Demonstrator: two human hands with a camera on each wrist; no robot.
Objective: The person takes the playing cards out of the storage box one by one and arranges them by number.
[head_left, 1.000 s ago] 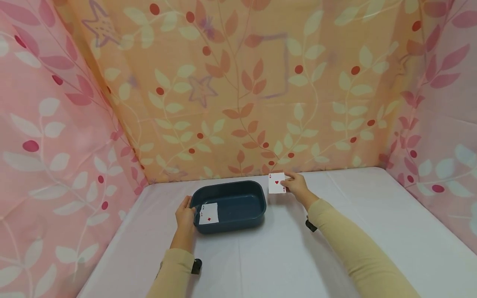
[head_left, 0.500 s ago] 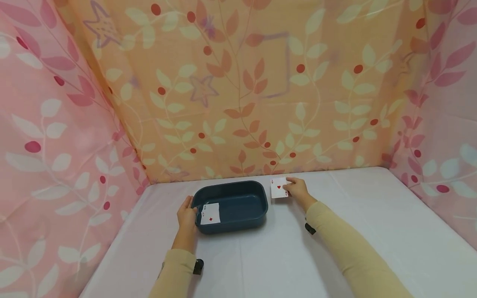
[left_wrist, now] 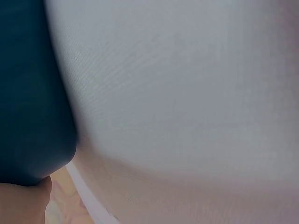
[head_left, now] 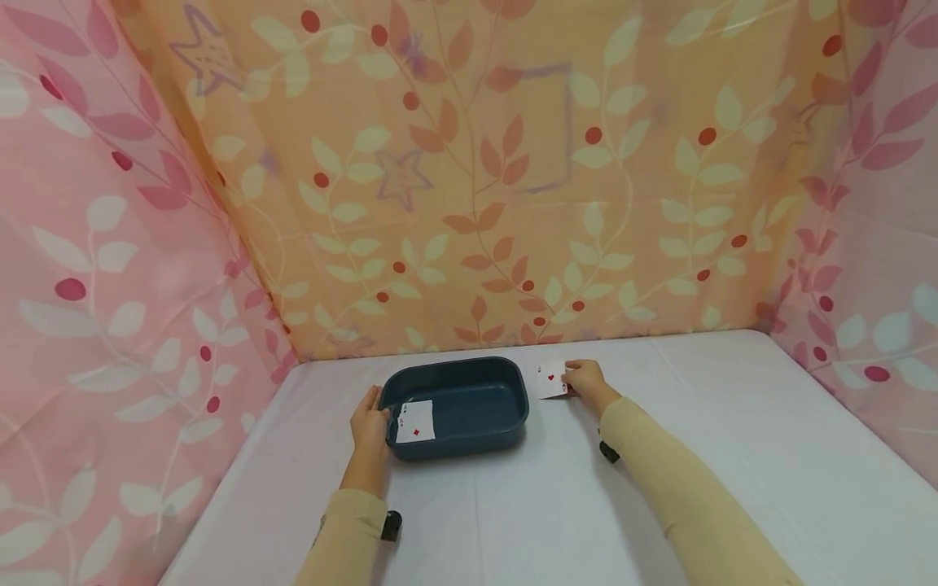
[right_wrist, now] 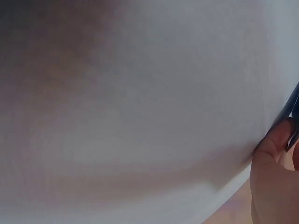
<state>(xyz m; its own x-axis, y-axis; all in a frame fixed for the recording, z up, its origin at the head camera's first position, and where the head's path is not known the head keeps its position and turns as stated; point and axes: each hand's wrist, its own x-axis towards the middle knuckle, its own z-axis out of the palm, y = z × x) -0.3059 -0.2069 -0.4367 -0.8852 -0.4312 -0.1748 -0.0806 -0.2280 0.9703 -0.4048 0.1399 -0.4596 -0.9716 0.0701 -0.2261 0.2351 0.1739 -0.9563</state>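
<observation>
A dark blue rectangular bin (head_left: 469, 443) stands on the table, and my left hand (head_left: 366, 423) grips its left end, thumb at the rim. Inside that end lie overlapping playing cards (head_left: 419, 419), a diamond ace uppermost. To the right of the bin, my right hand (head_left: 586, 381) pinches an ace of hearts (head_left: 550, 378) by its right edge, face up, low over the cloth; whether it touches is unclear. In the left wrist view the bin's wall (left_wrist: 32, 93) fills the left side. The right wrist view catches the right thumb (right_wrist: 275, 144) against a dark card edge.
A white cloth (head_left: 469, 521) covers the table. Behind it hangs an orange leaf-patterned curtain (head_left: 454, 244), with pink patterned curtains at the left (head_left: 146, 342) and right (head_left: 879, 244).
My right hand has come down and slightly nearer with the ace of hearts, bringing it close to the tabletop. My left hand still holds the bin; the bin looks unmoved.
</observation>
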